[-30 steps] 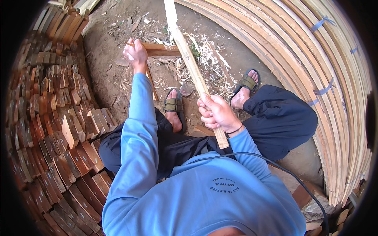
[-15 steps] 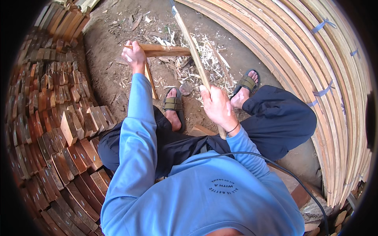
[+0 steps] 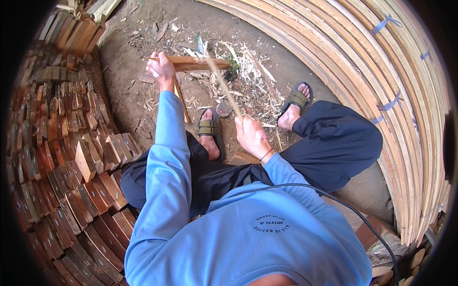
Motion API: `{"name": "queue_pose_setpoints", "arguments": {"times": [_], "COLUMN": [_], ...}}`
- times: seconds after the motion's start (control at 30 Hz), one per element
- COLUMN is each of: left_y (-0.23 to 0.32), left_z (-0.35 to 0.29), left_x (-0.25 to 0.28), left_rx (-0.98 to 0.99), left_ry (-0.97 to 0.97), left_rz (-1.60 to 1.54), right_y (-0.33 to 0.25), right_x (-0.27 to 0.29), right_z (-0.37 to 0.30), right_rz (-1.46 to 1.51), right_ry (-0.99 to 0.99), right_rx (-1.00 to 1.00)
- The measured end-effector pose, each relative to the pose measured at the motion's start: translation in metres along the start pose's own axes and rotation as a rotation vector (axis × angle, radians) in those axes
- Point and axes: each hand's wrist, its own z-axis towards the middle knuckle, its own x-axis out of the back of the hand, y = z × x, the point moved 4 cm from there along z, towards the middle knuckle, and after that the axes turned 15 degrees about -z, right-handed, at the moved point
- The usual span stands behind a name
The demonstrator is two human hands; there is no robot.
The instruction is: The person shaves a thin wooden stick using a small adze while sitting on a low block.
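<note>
My left hand (image 3: 161, 70) is closed round the left end of a reddish-brown wood piece (image 3: 191, 64), which reaches rightward above the ground. My right hand (image 3: 252, 135) grips the pale wooden handle of a long-handled bladed tool (image 3: 223, 86). Its handle slants up and left, smeared by motion, and crosses in front of the wood's right part. A greyish metal head shows at the far end, too blurred to tell its exact shape. Below the held wood, a thin wooden slat (image 3: 181, 99) slants down toward my left foot.
Pale shavings and chips (image 3: 250, 76) litter the dirt between and beyond my sandalled feet. Stacked short wood blocks (image 3: 90, 157) line the left side. Long curved-looking boards (image 3: 329, 52), tied with blue strips, line the right. A black cable (image 3: 329, 194) crosses my shirt.
The tool's head has swung down and toward me, to the far side of the held wood. My right hand has shifted slightly left and lower; my left hand has stayed nearly in place.
</note>
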Motion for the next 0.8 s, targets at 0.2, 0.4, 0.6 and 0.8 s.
{"name": "queue_pose_setpoints", "arguments": {"times": [0.2,0.4,0.6,0.8], "left_y": [-0.002,0.013,0.0,-0.006], "left_z": [0.0,-0.002,0.001,-0.004], "left_x": [-0.004,-0.017,-0.009,0.002], "left_rx": [-0.073,-0.044,-0.048,-0.055], "left_ry": [-0.024,-0.11,-0.088,-0.068], "left_rz": [-0.02,-0.045,-0.108,-0.079], "right_y": [0.0,0.012,0.011,-0.005], "right_x": [0.013,0.005,0.018,0.005], "right_z": [-0.003,-0.013,-0.002,-0.005], "right_rz": [-0.043,1.565,0.763,-0.04], "right_ry": [-0.194,-0.975,-0.35,-0.098], "right_rx": [0.017,-0.421,-0.146,0.069]}}
